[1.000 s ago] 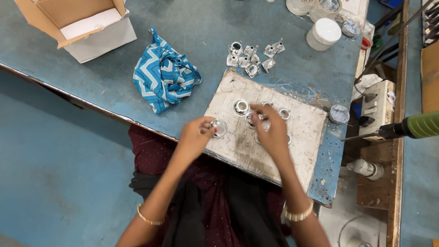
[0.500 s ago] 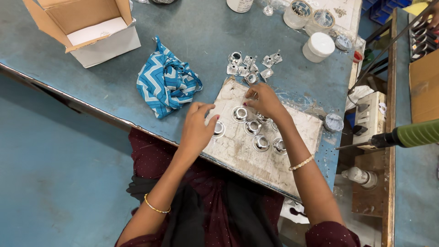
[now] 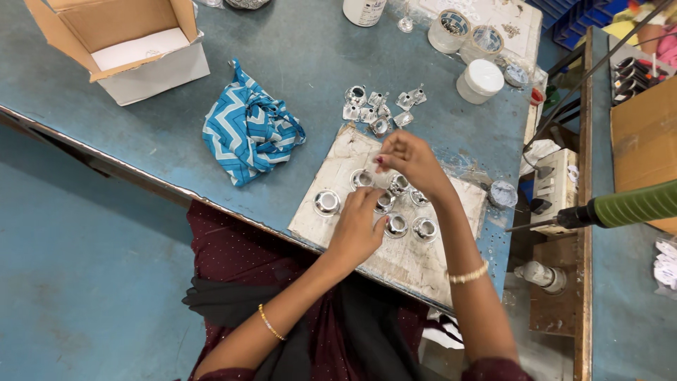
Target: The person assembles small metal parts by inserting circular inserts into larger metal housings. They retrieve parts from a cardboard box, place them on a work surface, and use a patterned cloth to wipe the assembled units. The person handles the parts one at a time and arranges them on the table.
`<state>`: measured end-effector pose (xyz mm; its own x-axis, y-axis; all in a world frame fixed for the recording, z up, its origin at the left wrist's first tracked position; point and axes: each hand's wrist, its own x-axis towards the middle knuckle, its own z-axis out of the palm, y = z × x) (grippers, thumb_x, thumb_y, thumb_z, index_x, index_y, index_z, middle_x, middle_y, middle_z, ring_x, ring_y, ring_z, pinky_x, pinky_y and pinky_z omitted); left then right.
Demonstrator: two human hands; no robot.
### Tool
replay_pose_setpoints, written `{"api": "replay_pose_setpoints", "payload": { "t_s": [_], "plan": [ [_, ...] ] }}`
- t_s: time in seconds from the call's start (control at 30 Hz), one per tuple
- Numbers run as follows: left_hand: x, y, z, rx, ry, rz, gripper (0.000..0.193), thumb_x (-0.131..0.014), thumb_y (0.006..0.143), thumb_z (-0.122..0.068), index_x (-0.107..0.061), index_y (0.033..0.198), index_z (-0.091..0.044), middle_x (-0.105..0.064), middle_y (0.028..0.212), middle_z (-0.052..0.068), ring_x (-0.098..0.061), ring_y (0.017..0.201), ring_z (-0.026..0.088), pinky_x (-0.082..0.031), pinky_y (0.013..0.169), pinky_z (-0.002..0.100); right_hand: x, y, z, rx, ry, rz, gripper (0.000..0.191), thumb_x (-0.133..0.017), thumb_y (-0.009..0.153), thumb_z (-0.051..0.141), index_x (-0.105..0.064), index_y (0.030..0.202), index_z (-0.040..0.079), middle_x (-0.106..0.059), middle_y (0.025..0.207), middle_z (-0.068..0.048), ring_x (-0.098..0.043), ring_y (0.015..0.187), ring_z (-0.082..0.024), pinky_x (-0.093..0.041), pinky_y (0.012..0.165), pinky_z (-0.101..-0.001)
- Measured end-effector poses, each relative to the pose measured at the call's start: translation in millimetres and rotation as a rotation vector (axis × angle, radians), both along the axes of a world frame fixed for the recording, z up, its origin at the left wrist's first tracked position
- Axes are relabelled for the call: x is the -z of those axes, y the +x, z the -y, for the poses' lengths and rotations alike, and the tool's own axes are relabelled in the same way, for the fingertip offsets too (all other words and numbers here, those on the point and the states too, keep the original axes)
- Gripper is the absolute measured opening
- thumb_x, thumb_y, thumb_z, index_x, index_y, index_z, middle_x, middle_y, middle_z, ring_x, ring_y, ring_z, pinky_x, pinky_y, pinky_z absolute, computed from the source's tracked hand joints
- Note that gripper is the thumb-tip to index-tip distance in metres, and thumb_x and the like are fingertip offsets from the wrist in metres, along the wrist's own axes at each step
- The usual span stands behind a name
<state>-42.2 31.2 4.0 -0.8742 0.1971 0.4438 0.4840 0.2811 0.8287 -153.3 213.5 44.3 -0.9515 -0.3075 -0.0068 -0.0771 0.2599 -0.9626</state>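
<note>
On the blue table (image 3: 303, 49) lies a pale board (image 3: 416, 254) with shiny metal cups (image 3: 424, 228), where the left hand (image 3: 356, 229) presses curled fingers on one cup (image 3: 384, 203) while the right hand (image 3: 412, 161) hovers above, fingertips pinched together on something too small to tell.

Metal cups (image 3: 328, 202) lie on board (image 3: 416, 257), cloth (image 3: 247, 130) to its left.
</note>
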Motion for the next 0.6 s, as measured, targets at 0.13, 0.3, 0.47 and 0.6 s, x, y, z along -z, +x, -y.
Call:
{"api": "replay_pose_setpoints", "payload": {
  "t_s": [0.13, 0.3, 0.47, 0.6],
  "plan": [
    [12.4, -9.8, -14.3, -0.06, -0.167, -0.144, 0.055, -0.067, 0.075, 0.008, -0.061, 0.13, 0.0, -0.06, 0.13, 0.021, -0.054, 0.122, 0.039, -0.044, 0.105, 0.045, -20.8, 62.3, -10.8, 0.166, -0.042, -0.054, 0.011, -0.068, 0.093, 0.004, -0.065, 0.104, 0.003, -0.07, 0.089, -0.007, -0.068, 0.077, -0.014, -0.056, 0.073, -0.0304],
    [10.1, -16.0, -2.9, 0.053, -0.154, -0.073, 0.048, -0.074, 0.077, -0.001, -0.06, 0.123, -0.002, -0.062, 0.121, 0.015, -0.055, 0.12, 0.035, -0.044, 0.1, 0.046, -15.7, 139.2, -22.7, 0.281, -0.149, 0.043, 0.013, -0.065, 0.099, 0.01, -0.058, 0.105, 0.001, -0.072, 0.085, -0.011, -0.068, 0.068, -0.019, -0.055, 0.068, -0.03],
    [1.4, 16.4, 28.3, 0.107, -0.136, 0.019, 0.054, -0.078, 0.079, -0.009, -0.058, 0.128, -0.001, -0.06, 0.119, 0.016, -0.055, 0.114, 0.035, -0.045, 0.099, 0.044, 16.6, 193.5, -20.0, 0.375, -0.418, 0.19, 0.015, -0.06, 0.103, 0.012, -0.059, 0.115, 0.003, -0.072, 0.082, -0.016, -0.068, 0.061, -0.019, -0.054, 0.06, -0.0305],
    [-2.0, 36.1, 39.2, 0.121, -0.183, 0.077, 0.056, -0.082, 0.079, -0.02, -0.059, 0.127, -0.002, -0.058, 0.118, 0.016, -0.055, 0.112, 0.035, -0.046, 0.097, 0.044, 32.1, 212.3, -8.3, 0.472, -0.487, 0.265, 0.014, -0.06, 0.099, 0.005, -0.063, 0.109, -0.004, -0.072, 0.113, -0.02, -0.072, 0.093, -0.018, -0.055, 0.081, -0.0298]
  ]
}}
